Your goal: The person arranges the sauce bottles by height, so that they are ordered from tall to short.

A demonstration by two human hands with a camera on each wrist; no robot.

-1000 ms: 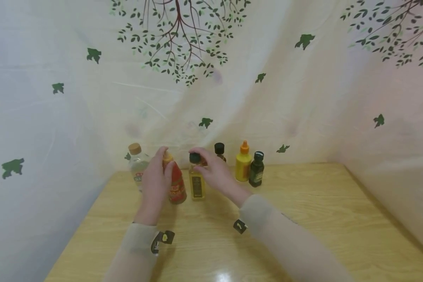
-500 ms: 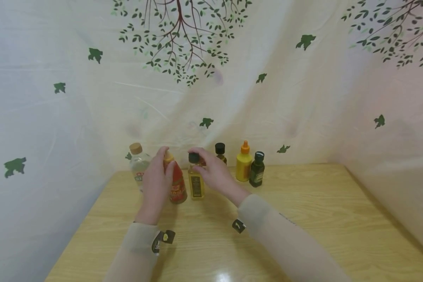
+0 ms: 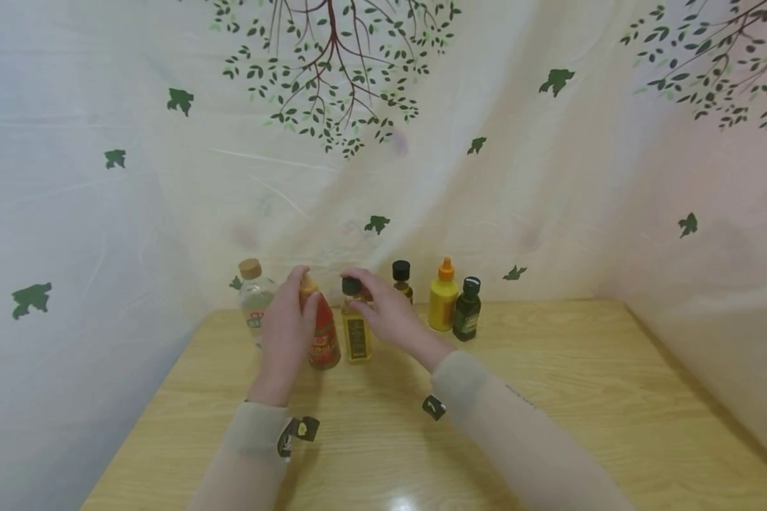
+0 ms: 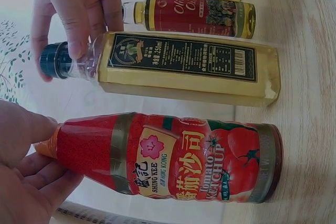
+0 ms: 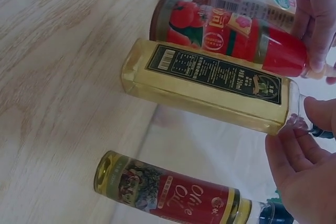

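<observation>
My left hand (image 3: 285,330) grips the orange-yellow cap end of a red tomato ketchup bottle (image 3: 324,342), thumb on one side and fingers on the other. Just right of it, my right hand (image 3: 393,312) pinches the neck of a square, clear oil bottle (image 3: 358,338) with a dark label, pale yellow oil and a dark green cap. Both bottles stand upright on the wooden table, side by side. In the left wrist view a narrow gap separates the ketchup (image 4: 157,156) from the oil bottle (image 4: 184,69). The ketchup's cap is partly hidden by my fingers.
A clear bottle (image 3: 254,294) with a tan cap stands left, partly behind my left hand. An olive oil bottle (image 5: 168,190) with a red label stands behind my right hand. Further right are a yellow squeeze bottle (image 3: 443,304) and a small dark green bottle (image 3: 467,310). Patterned cloth (image 3: 422,191) hangs behind.
The oil bottle has shifted slightly left, a little closer to the ketchup bottle, with my right hand on it. The head view has turned slightly. Both grips look the same.
</observation>
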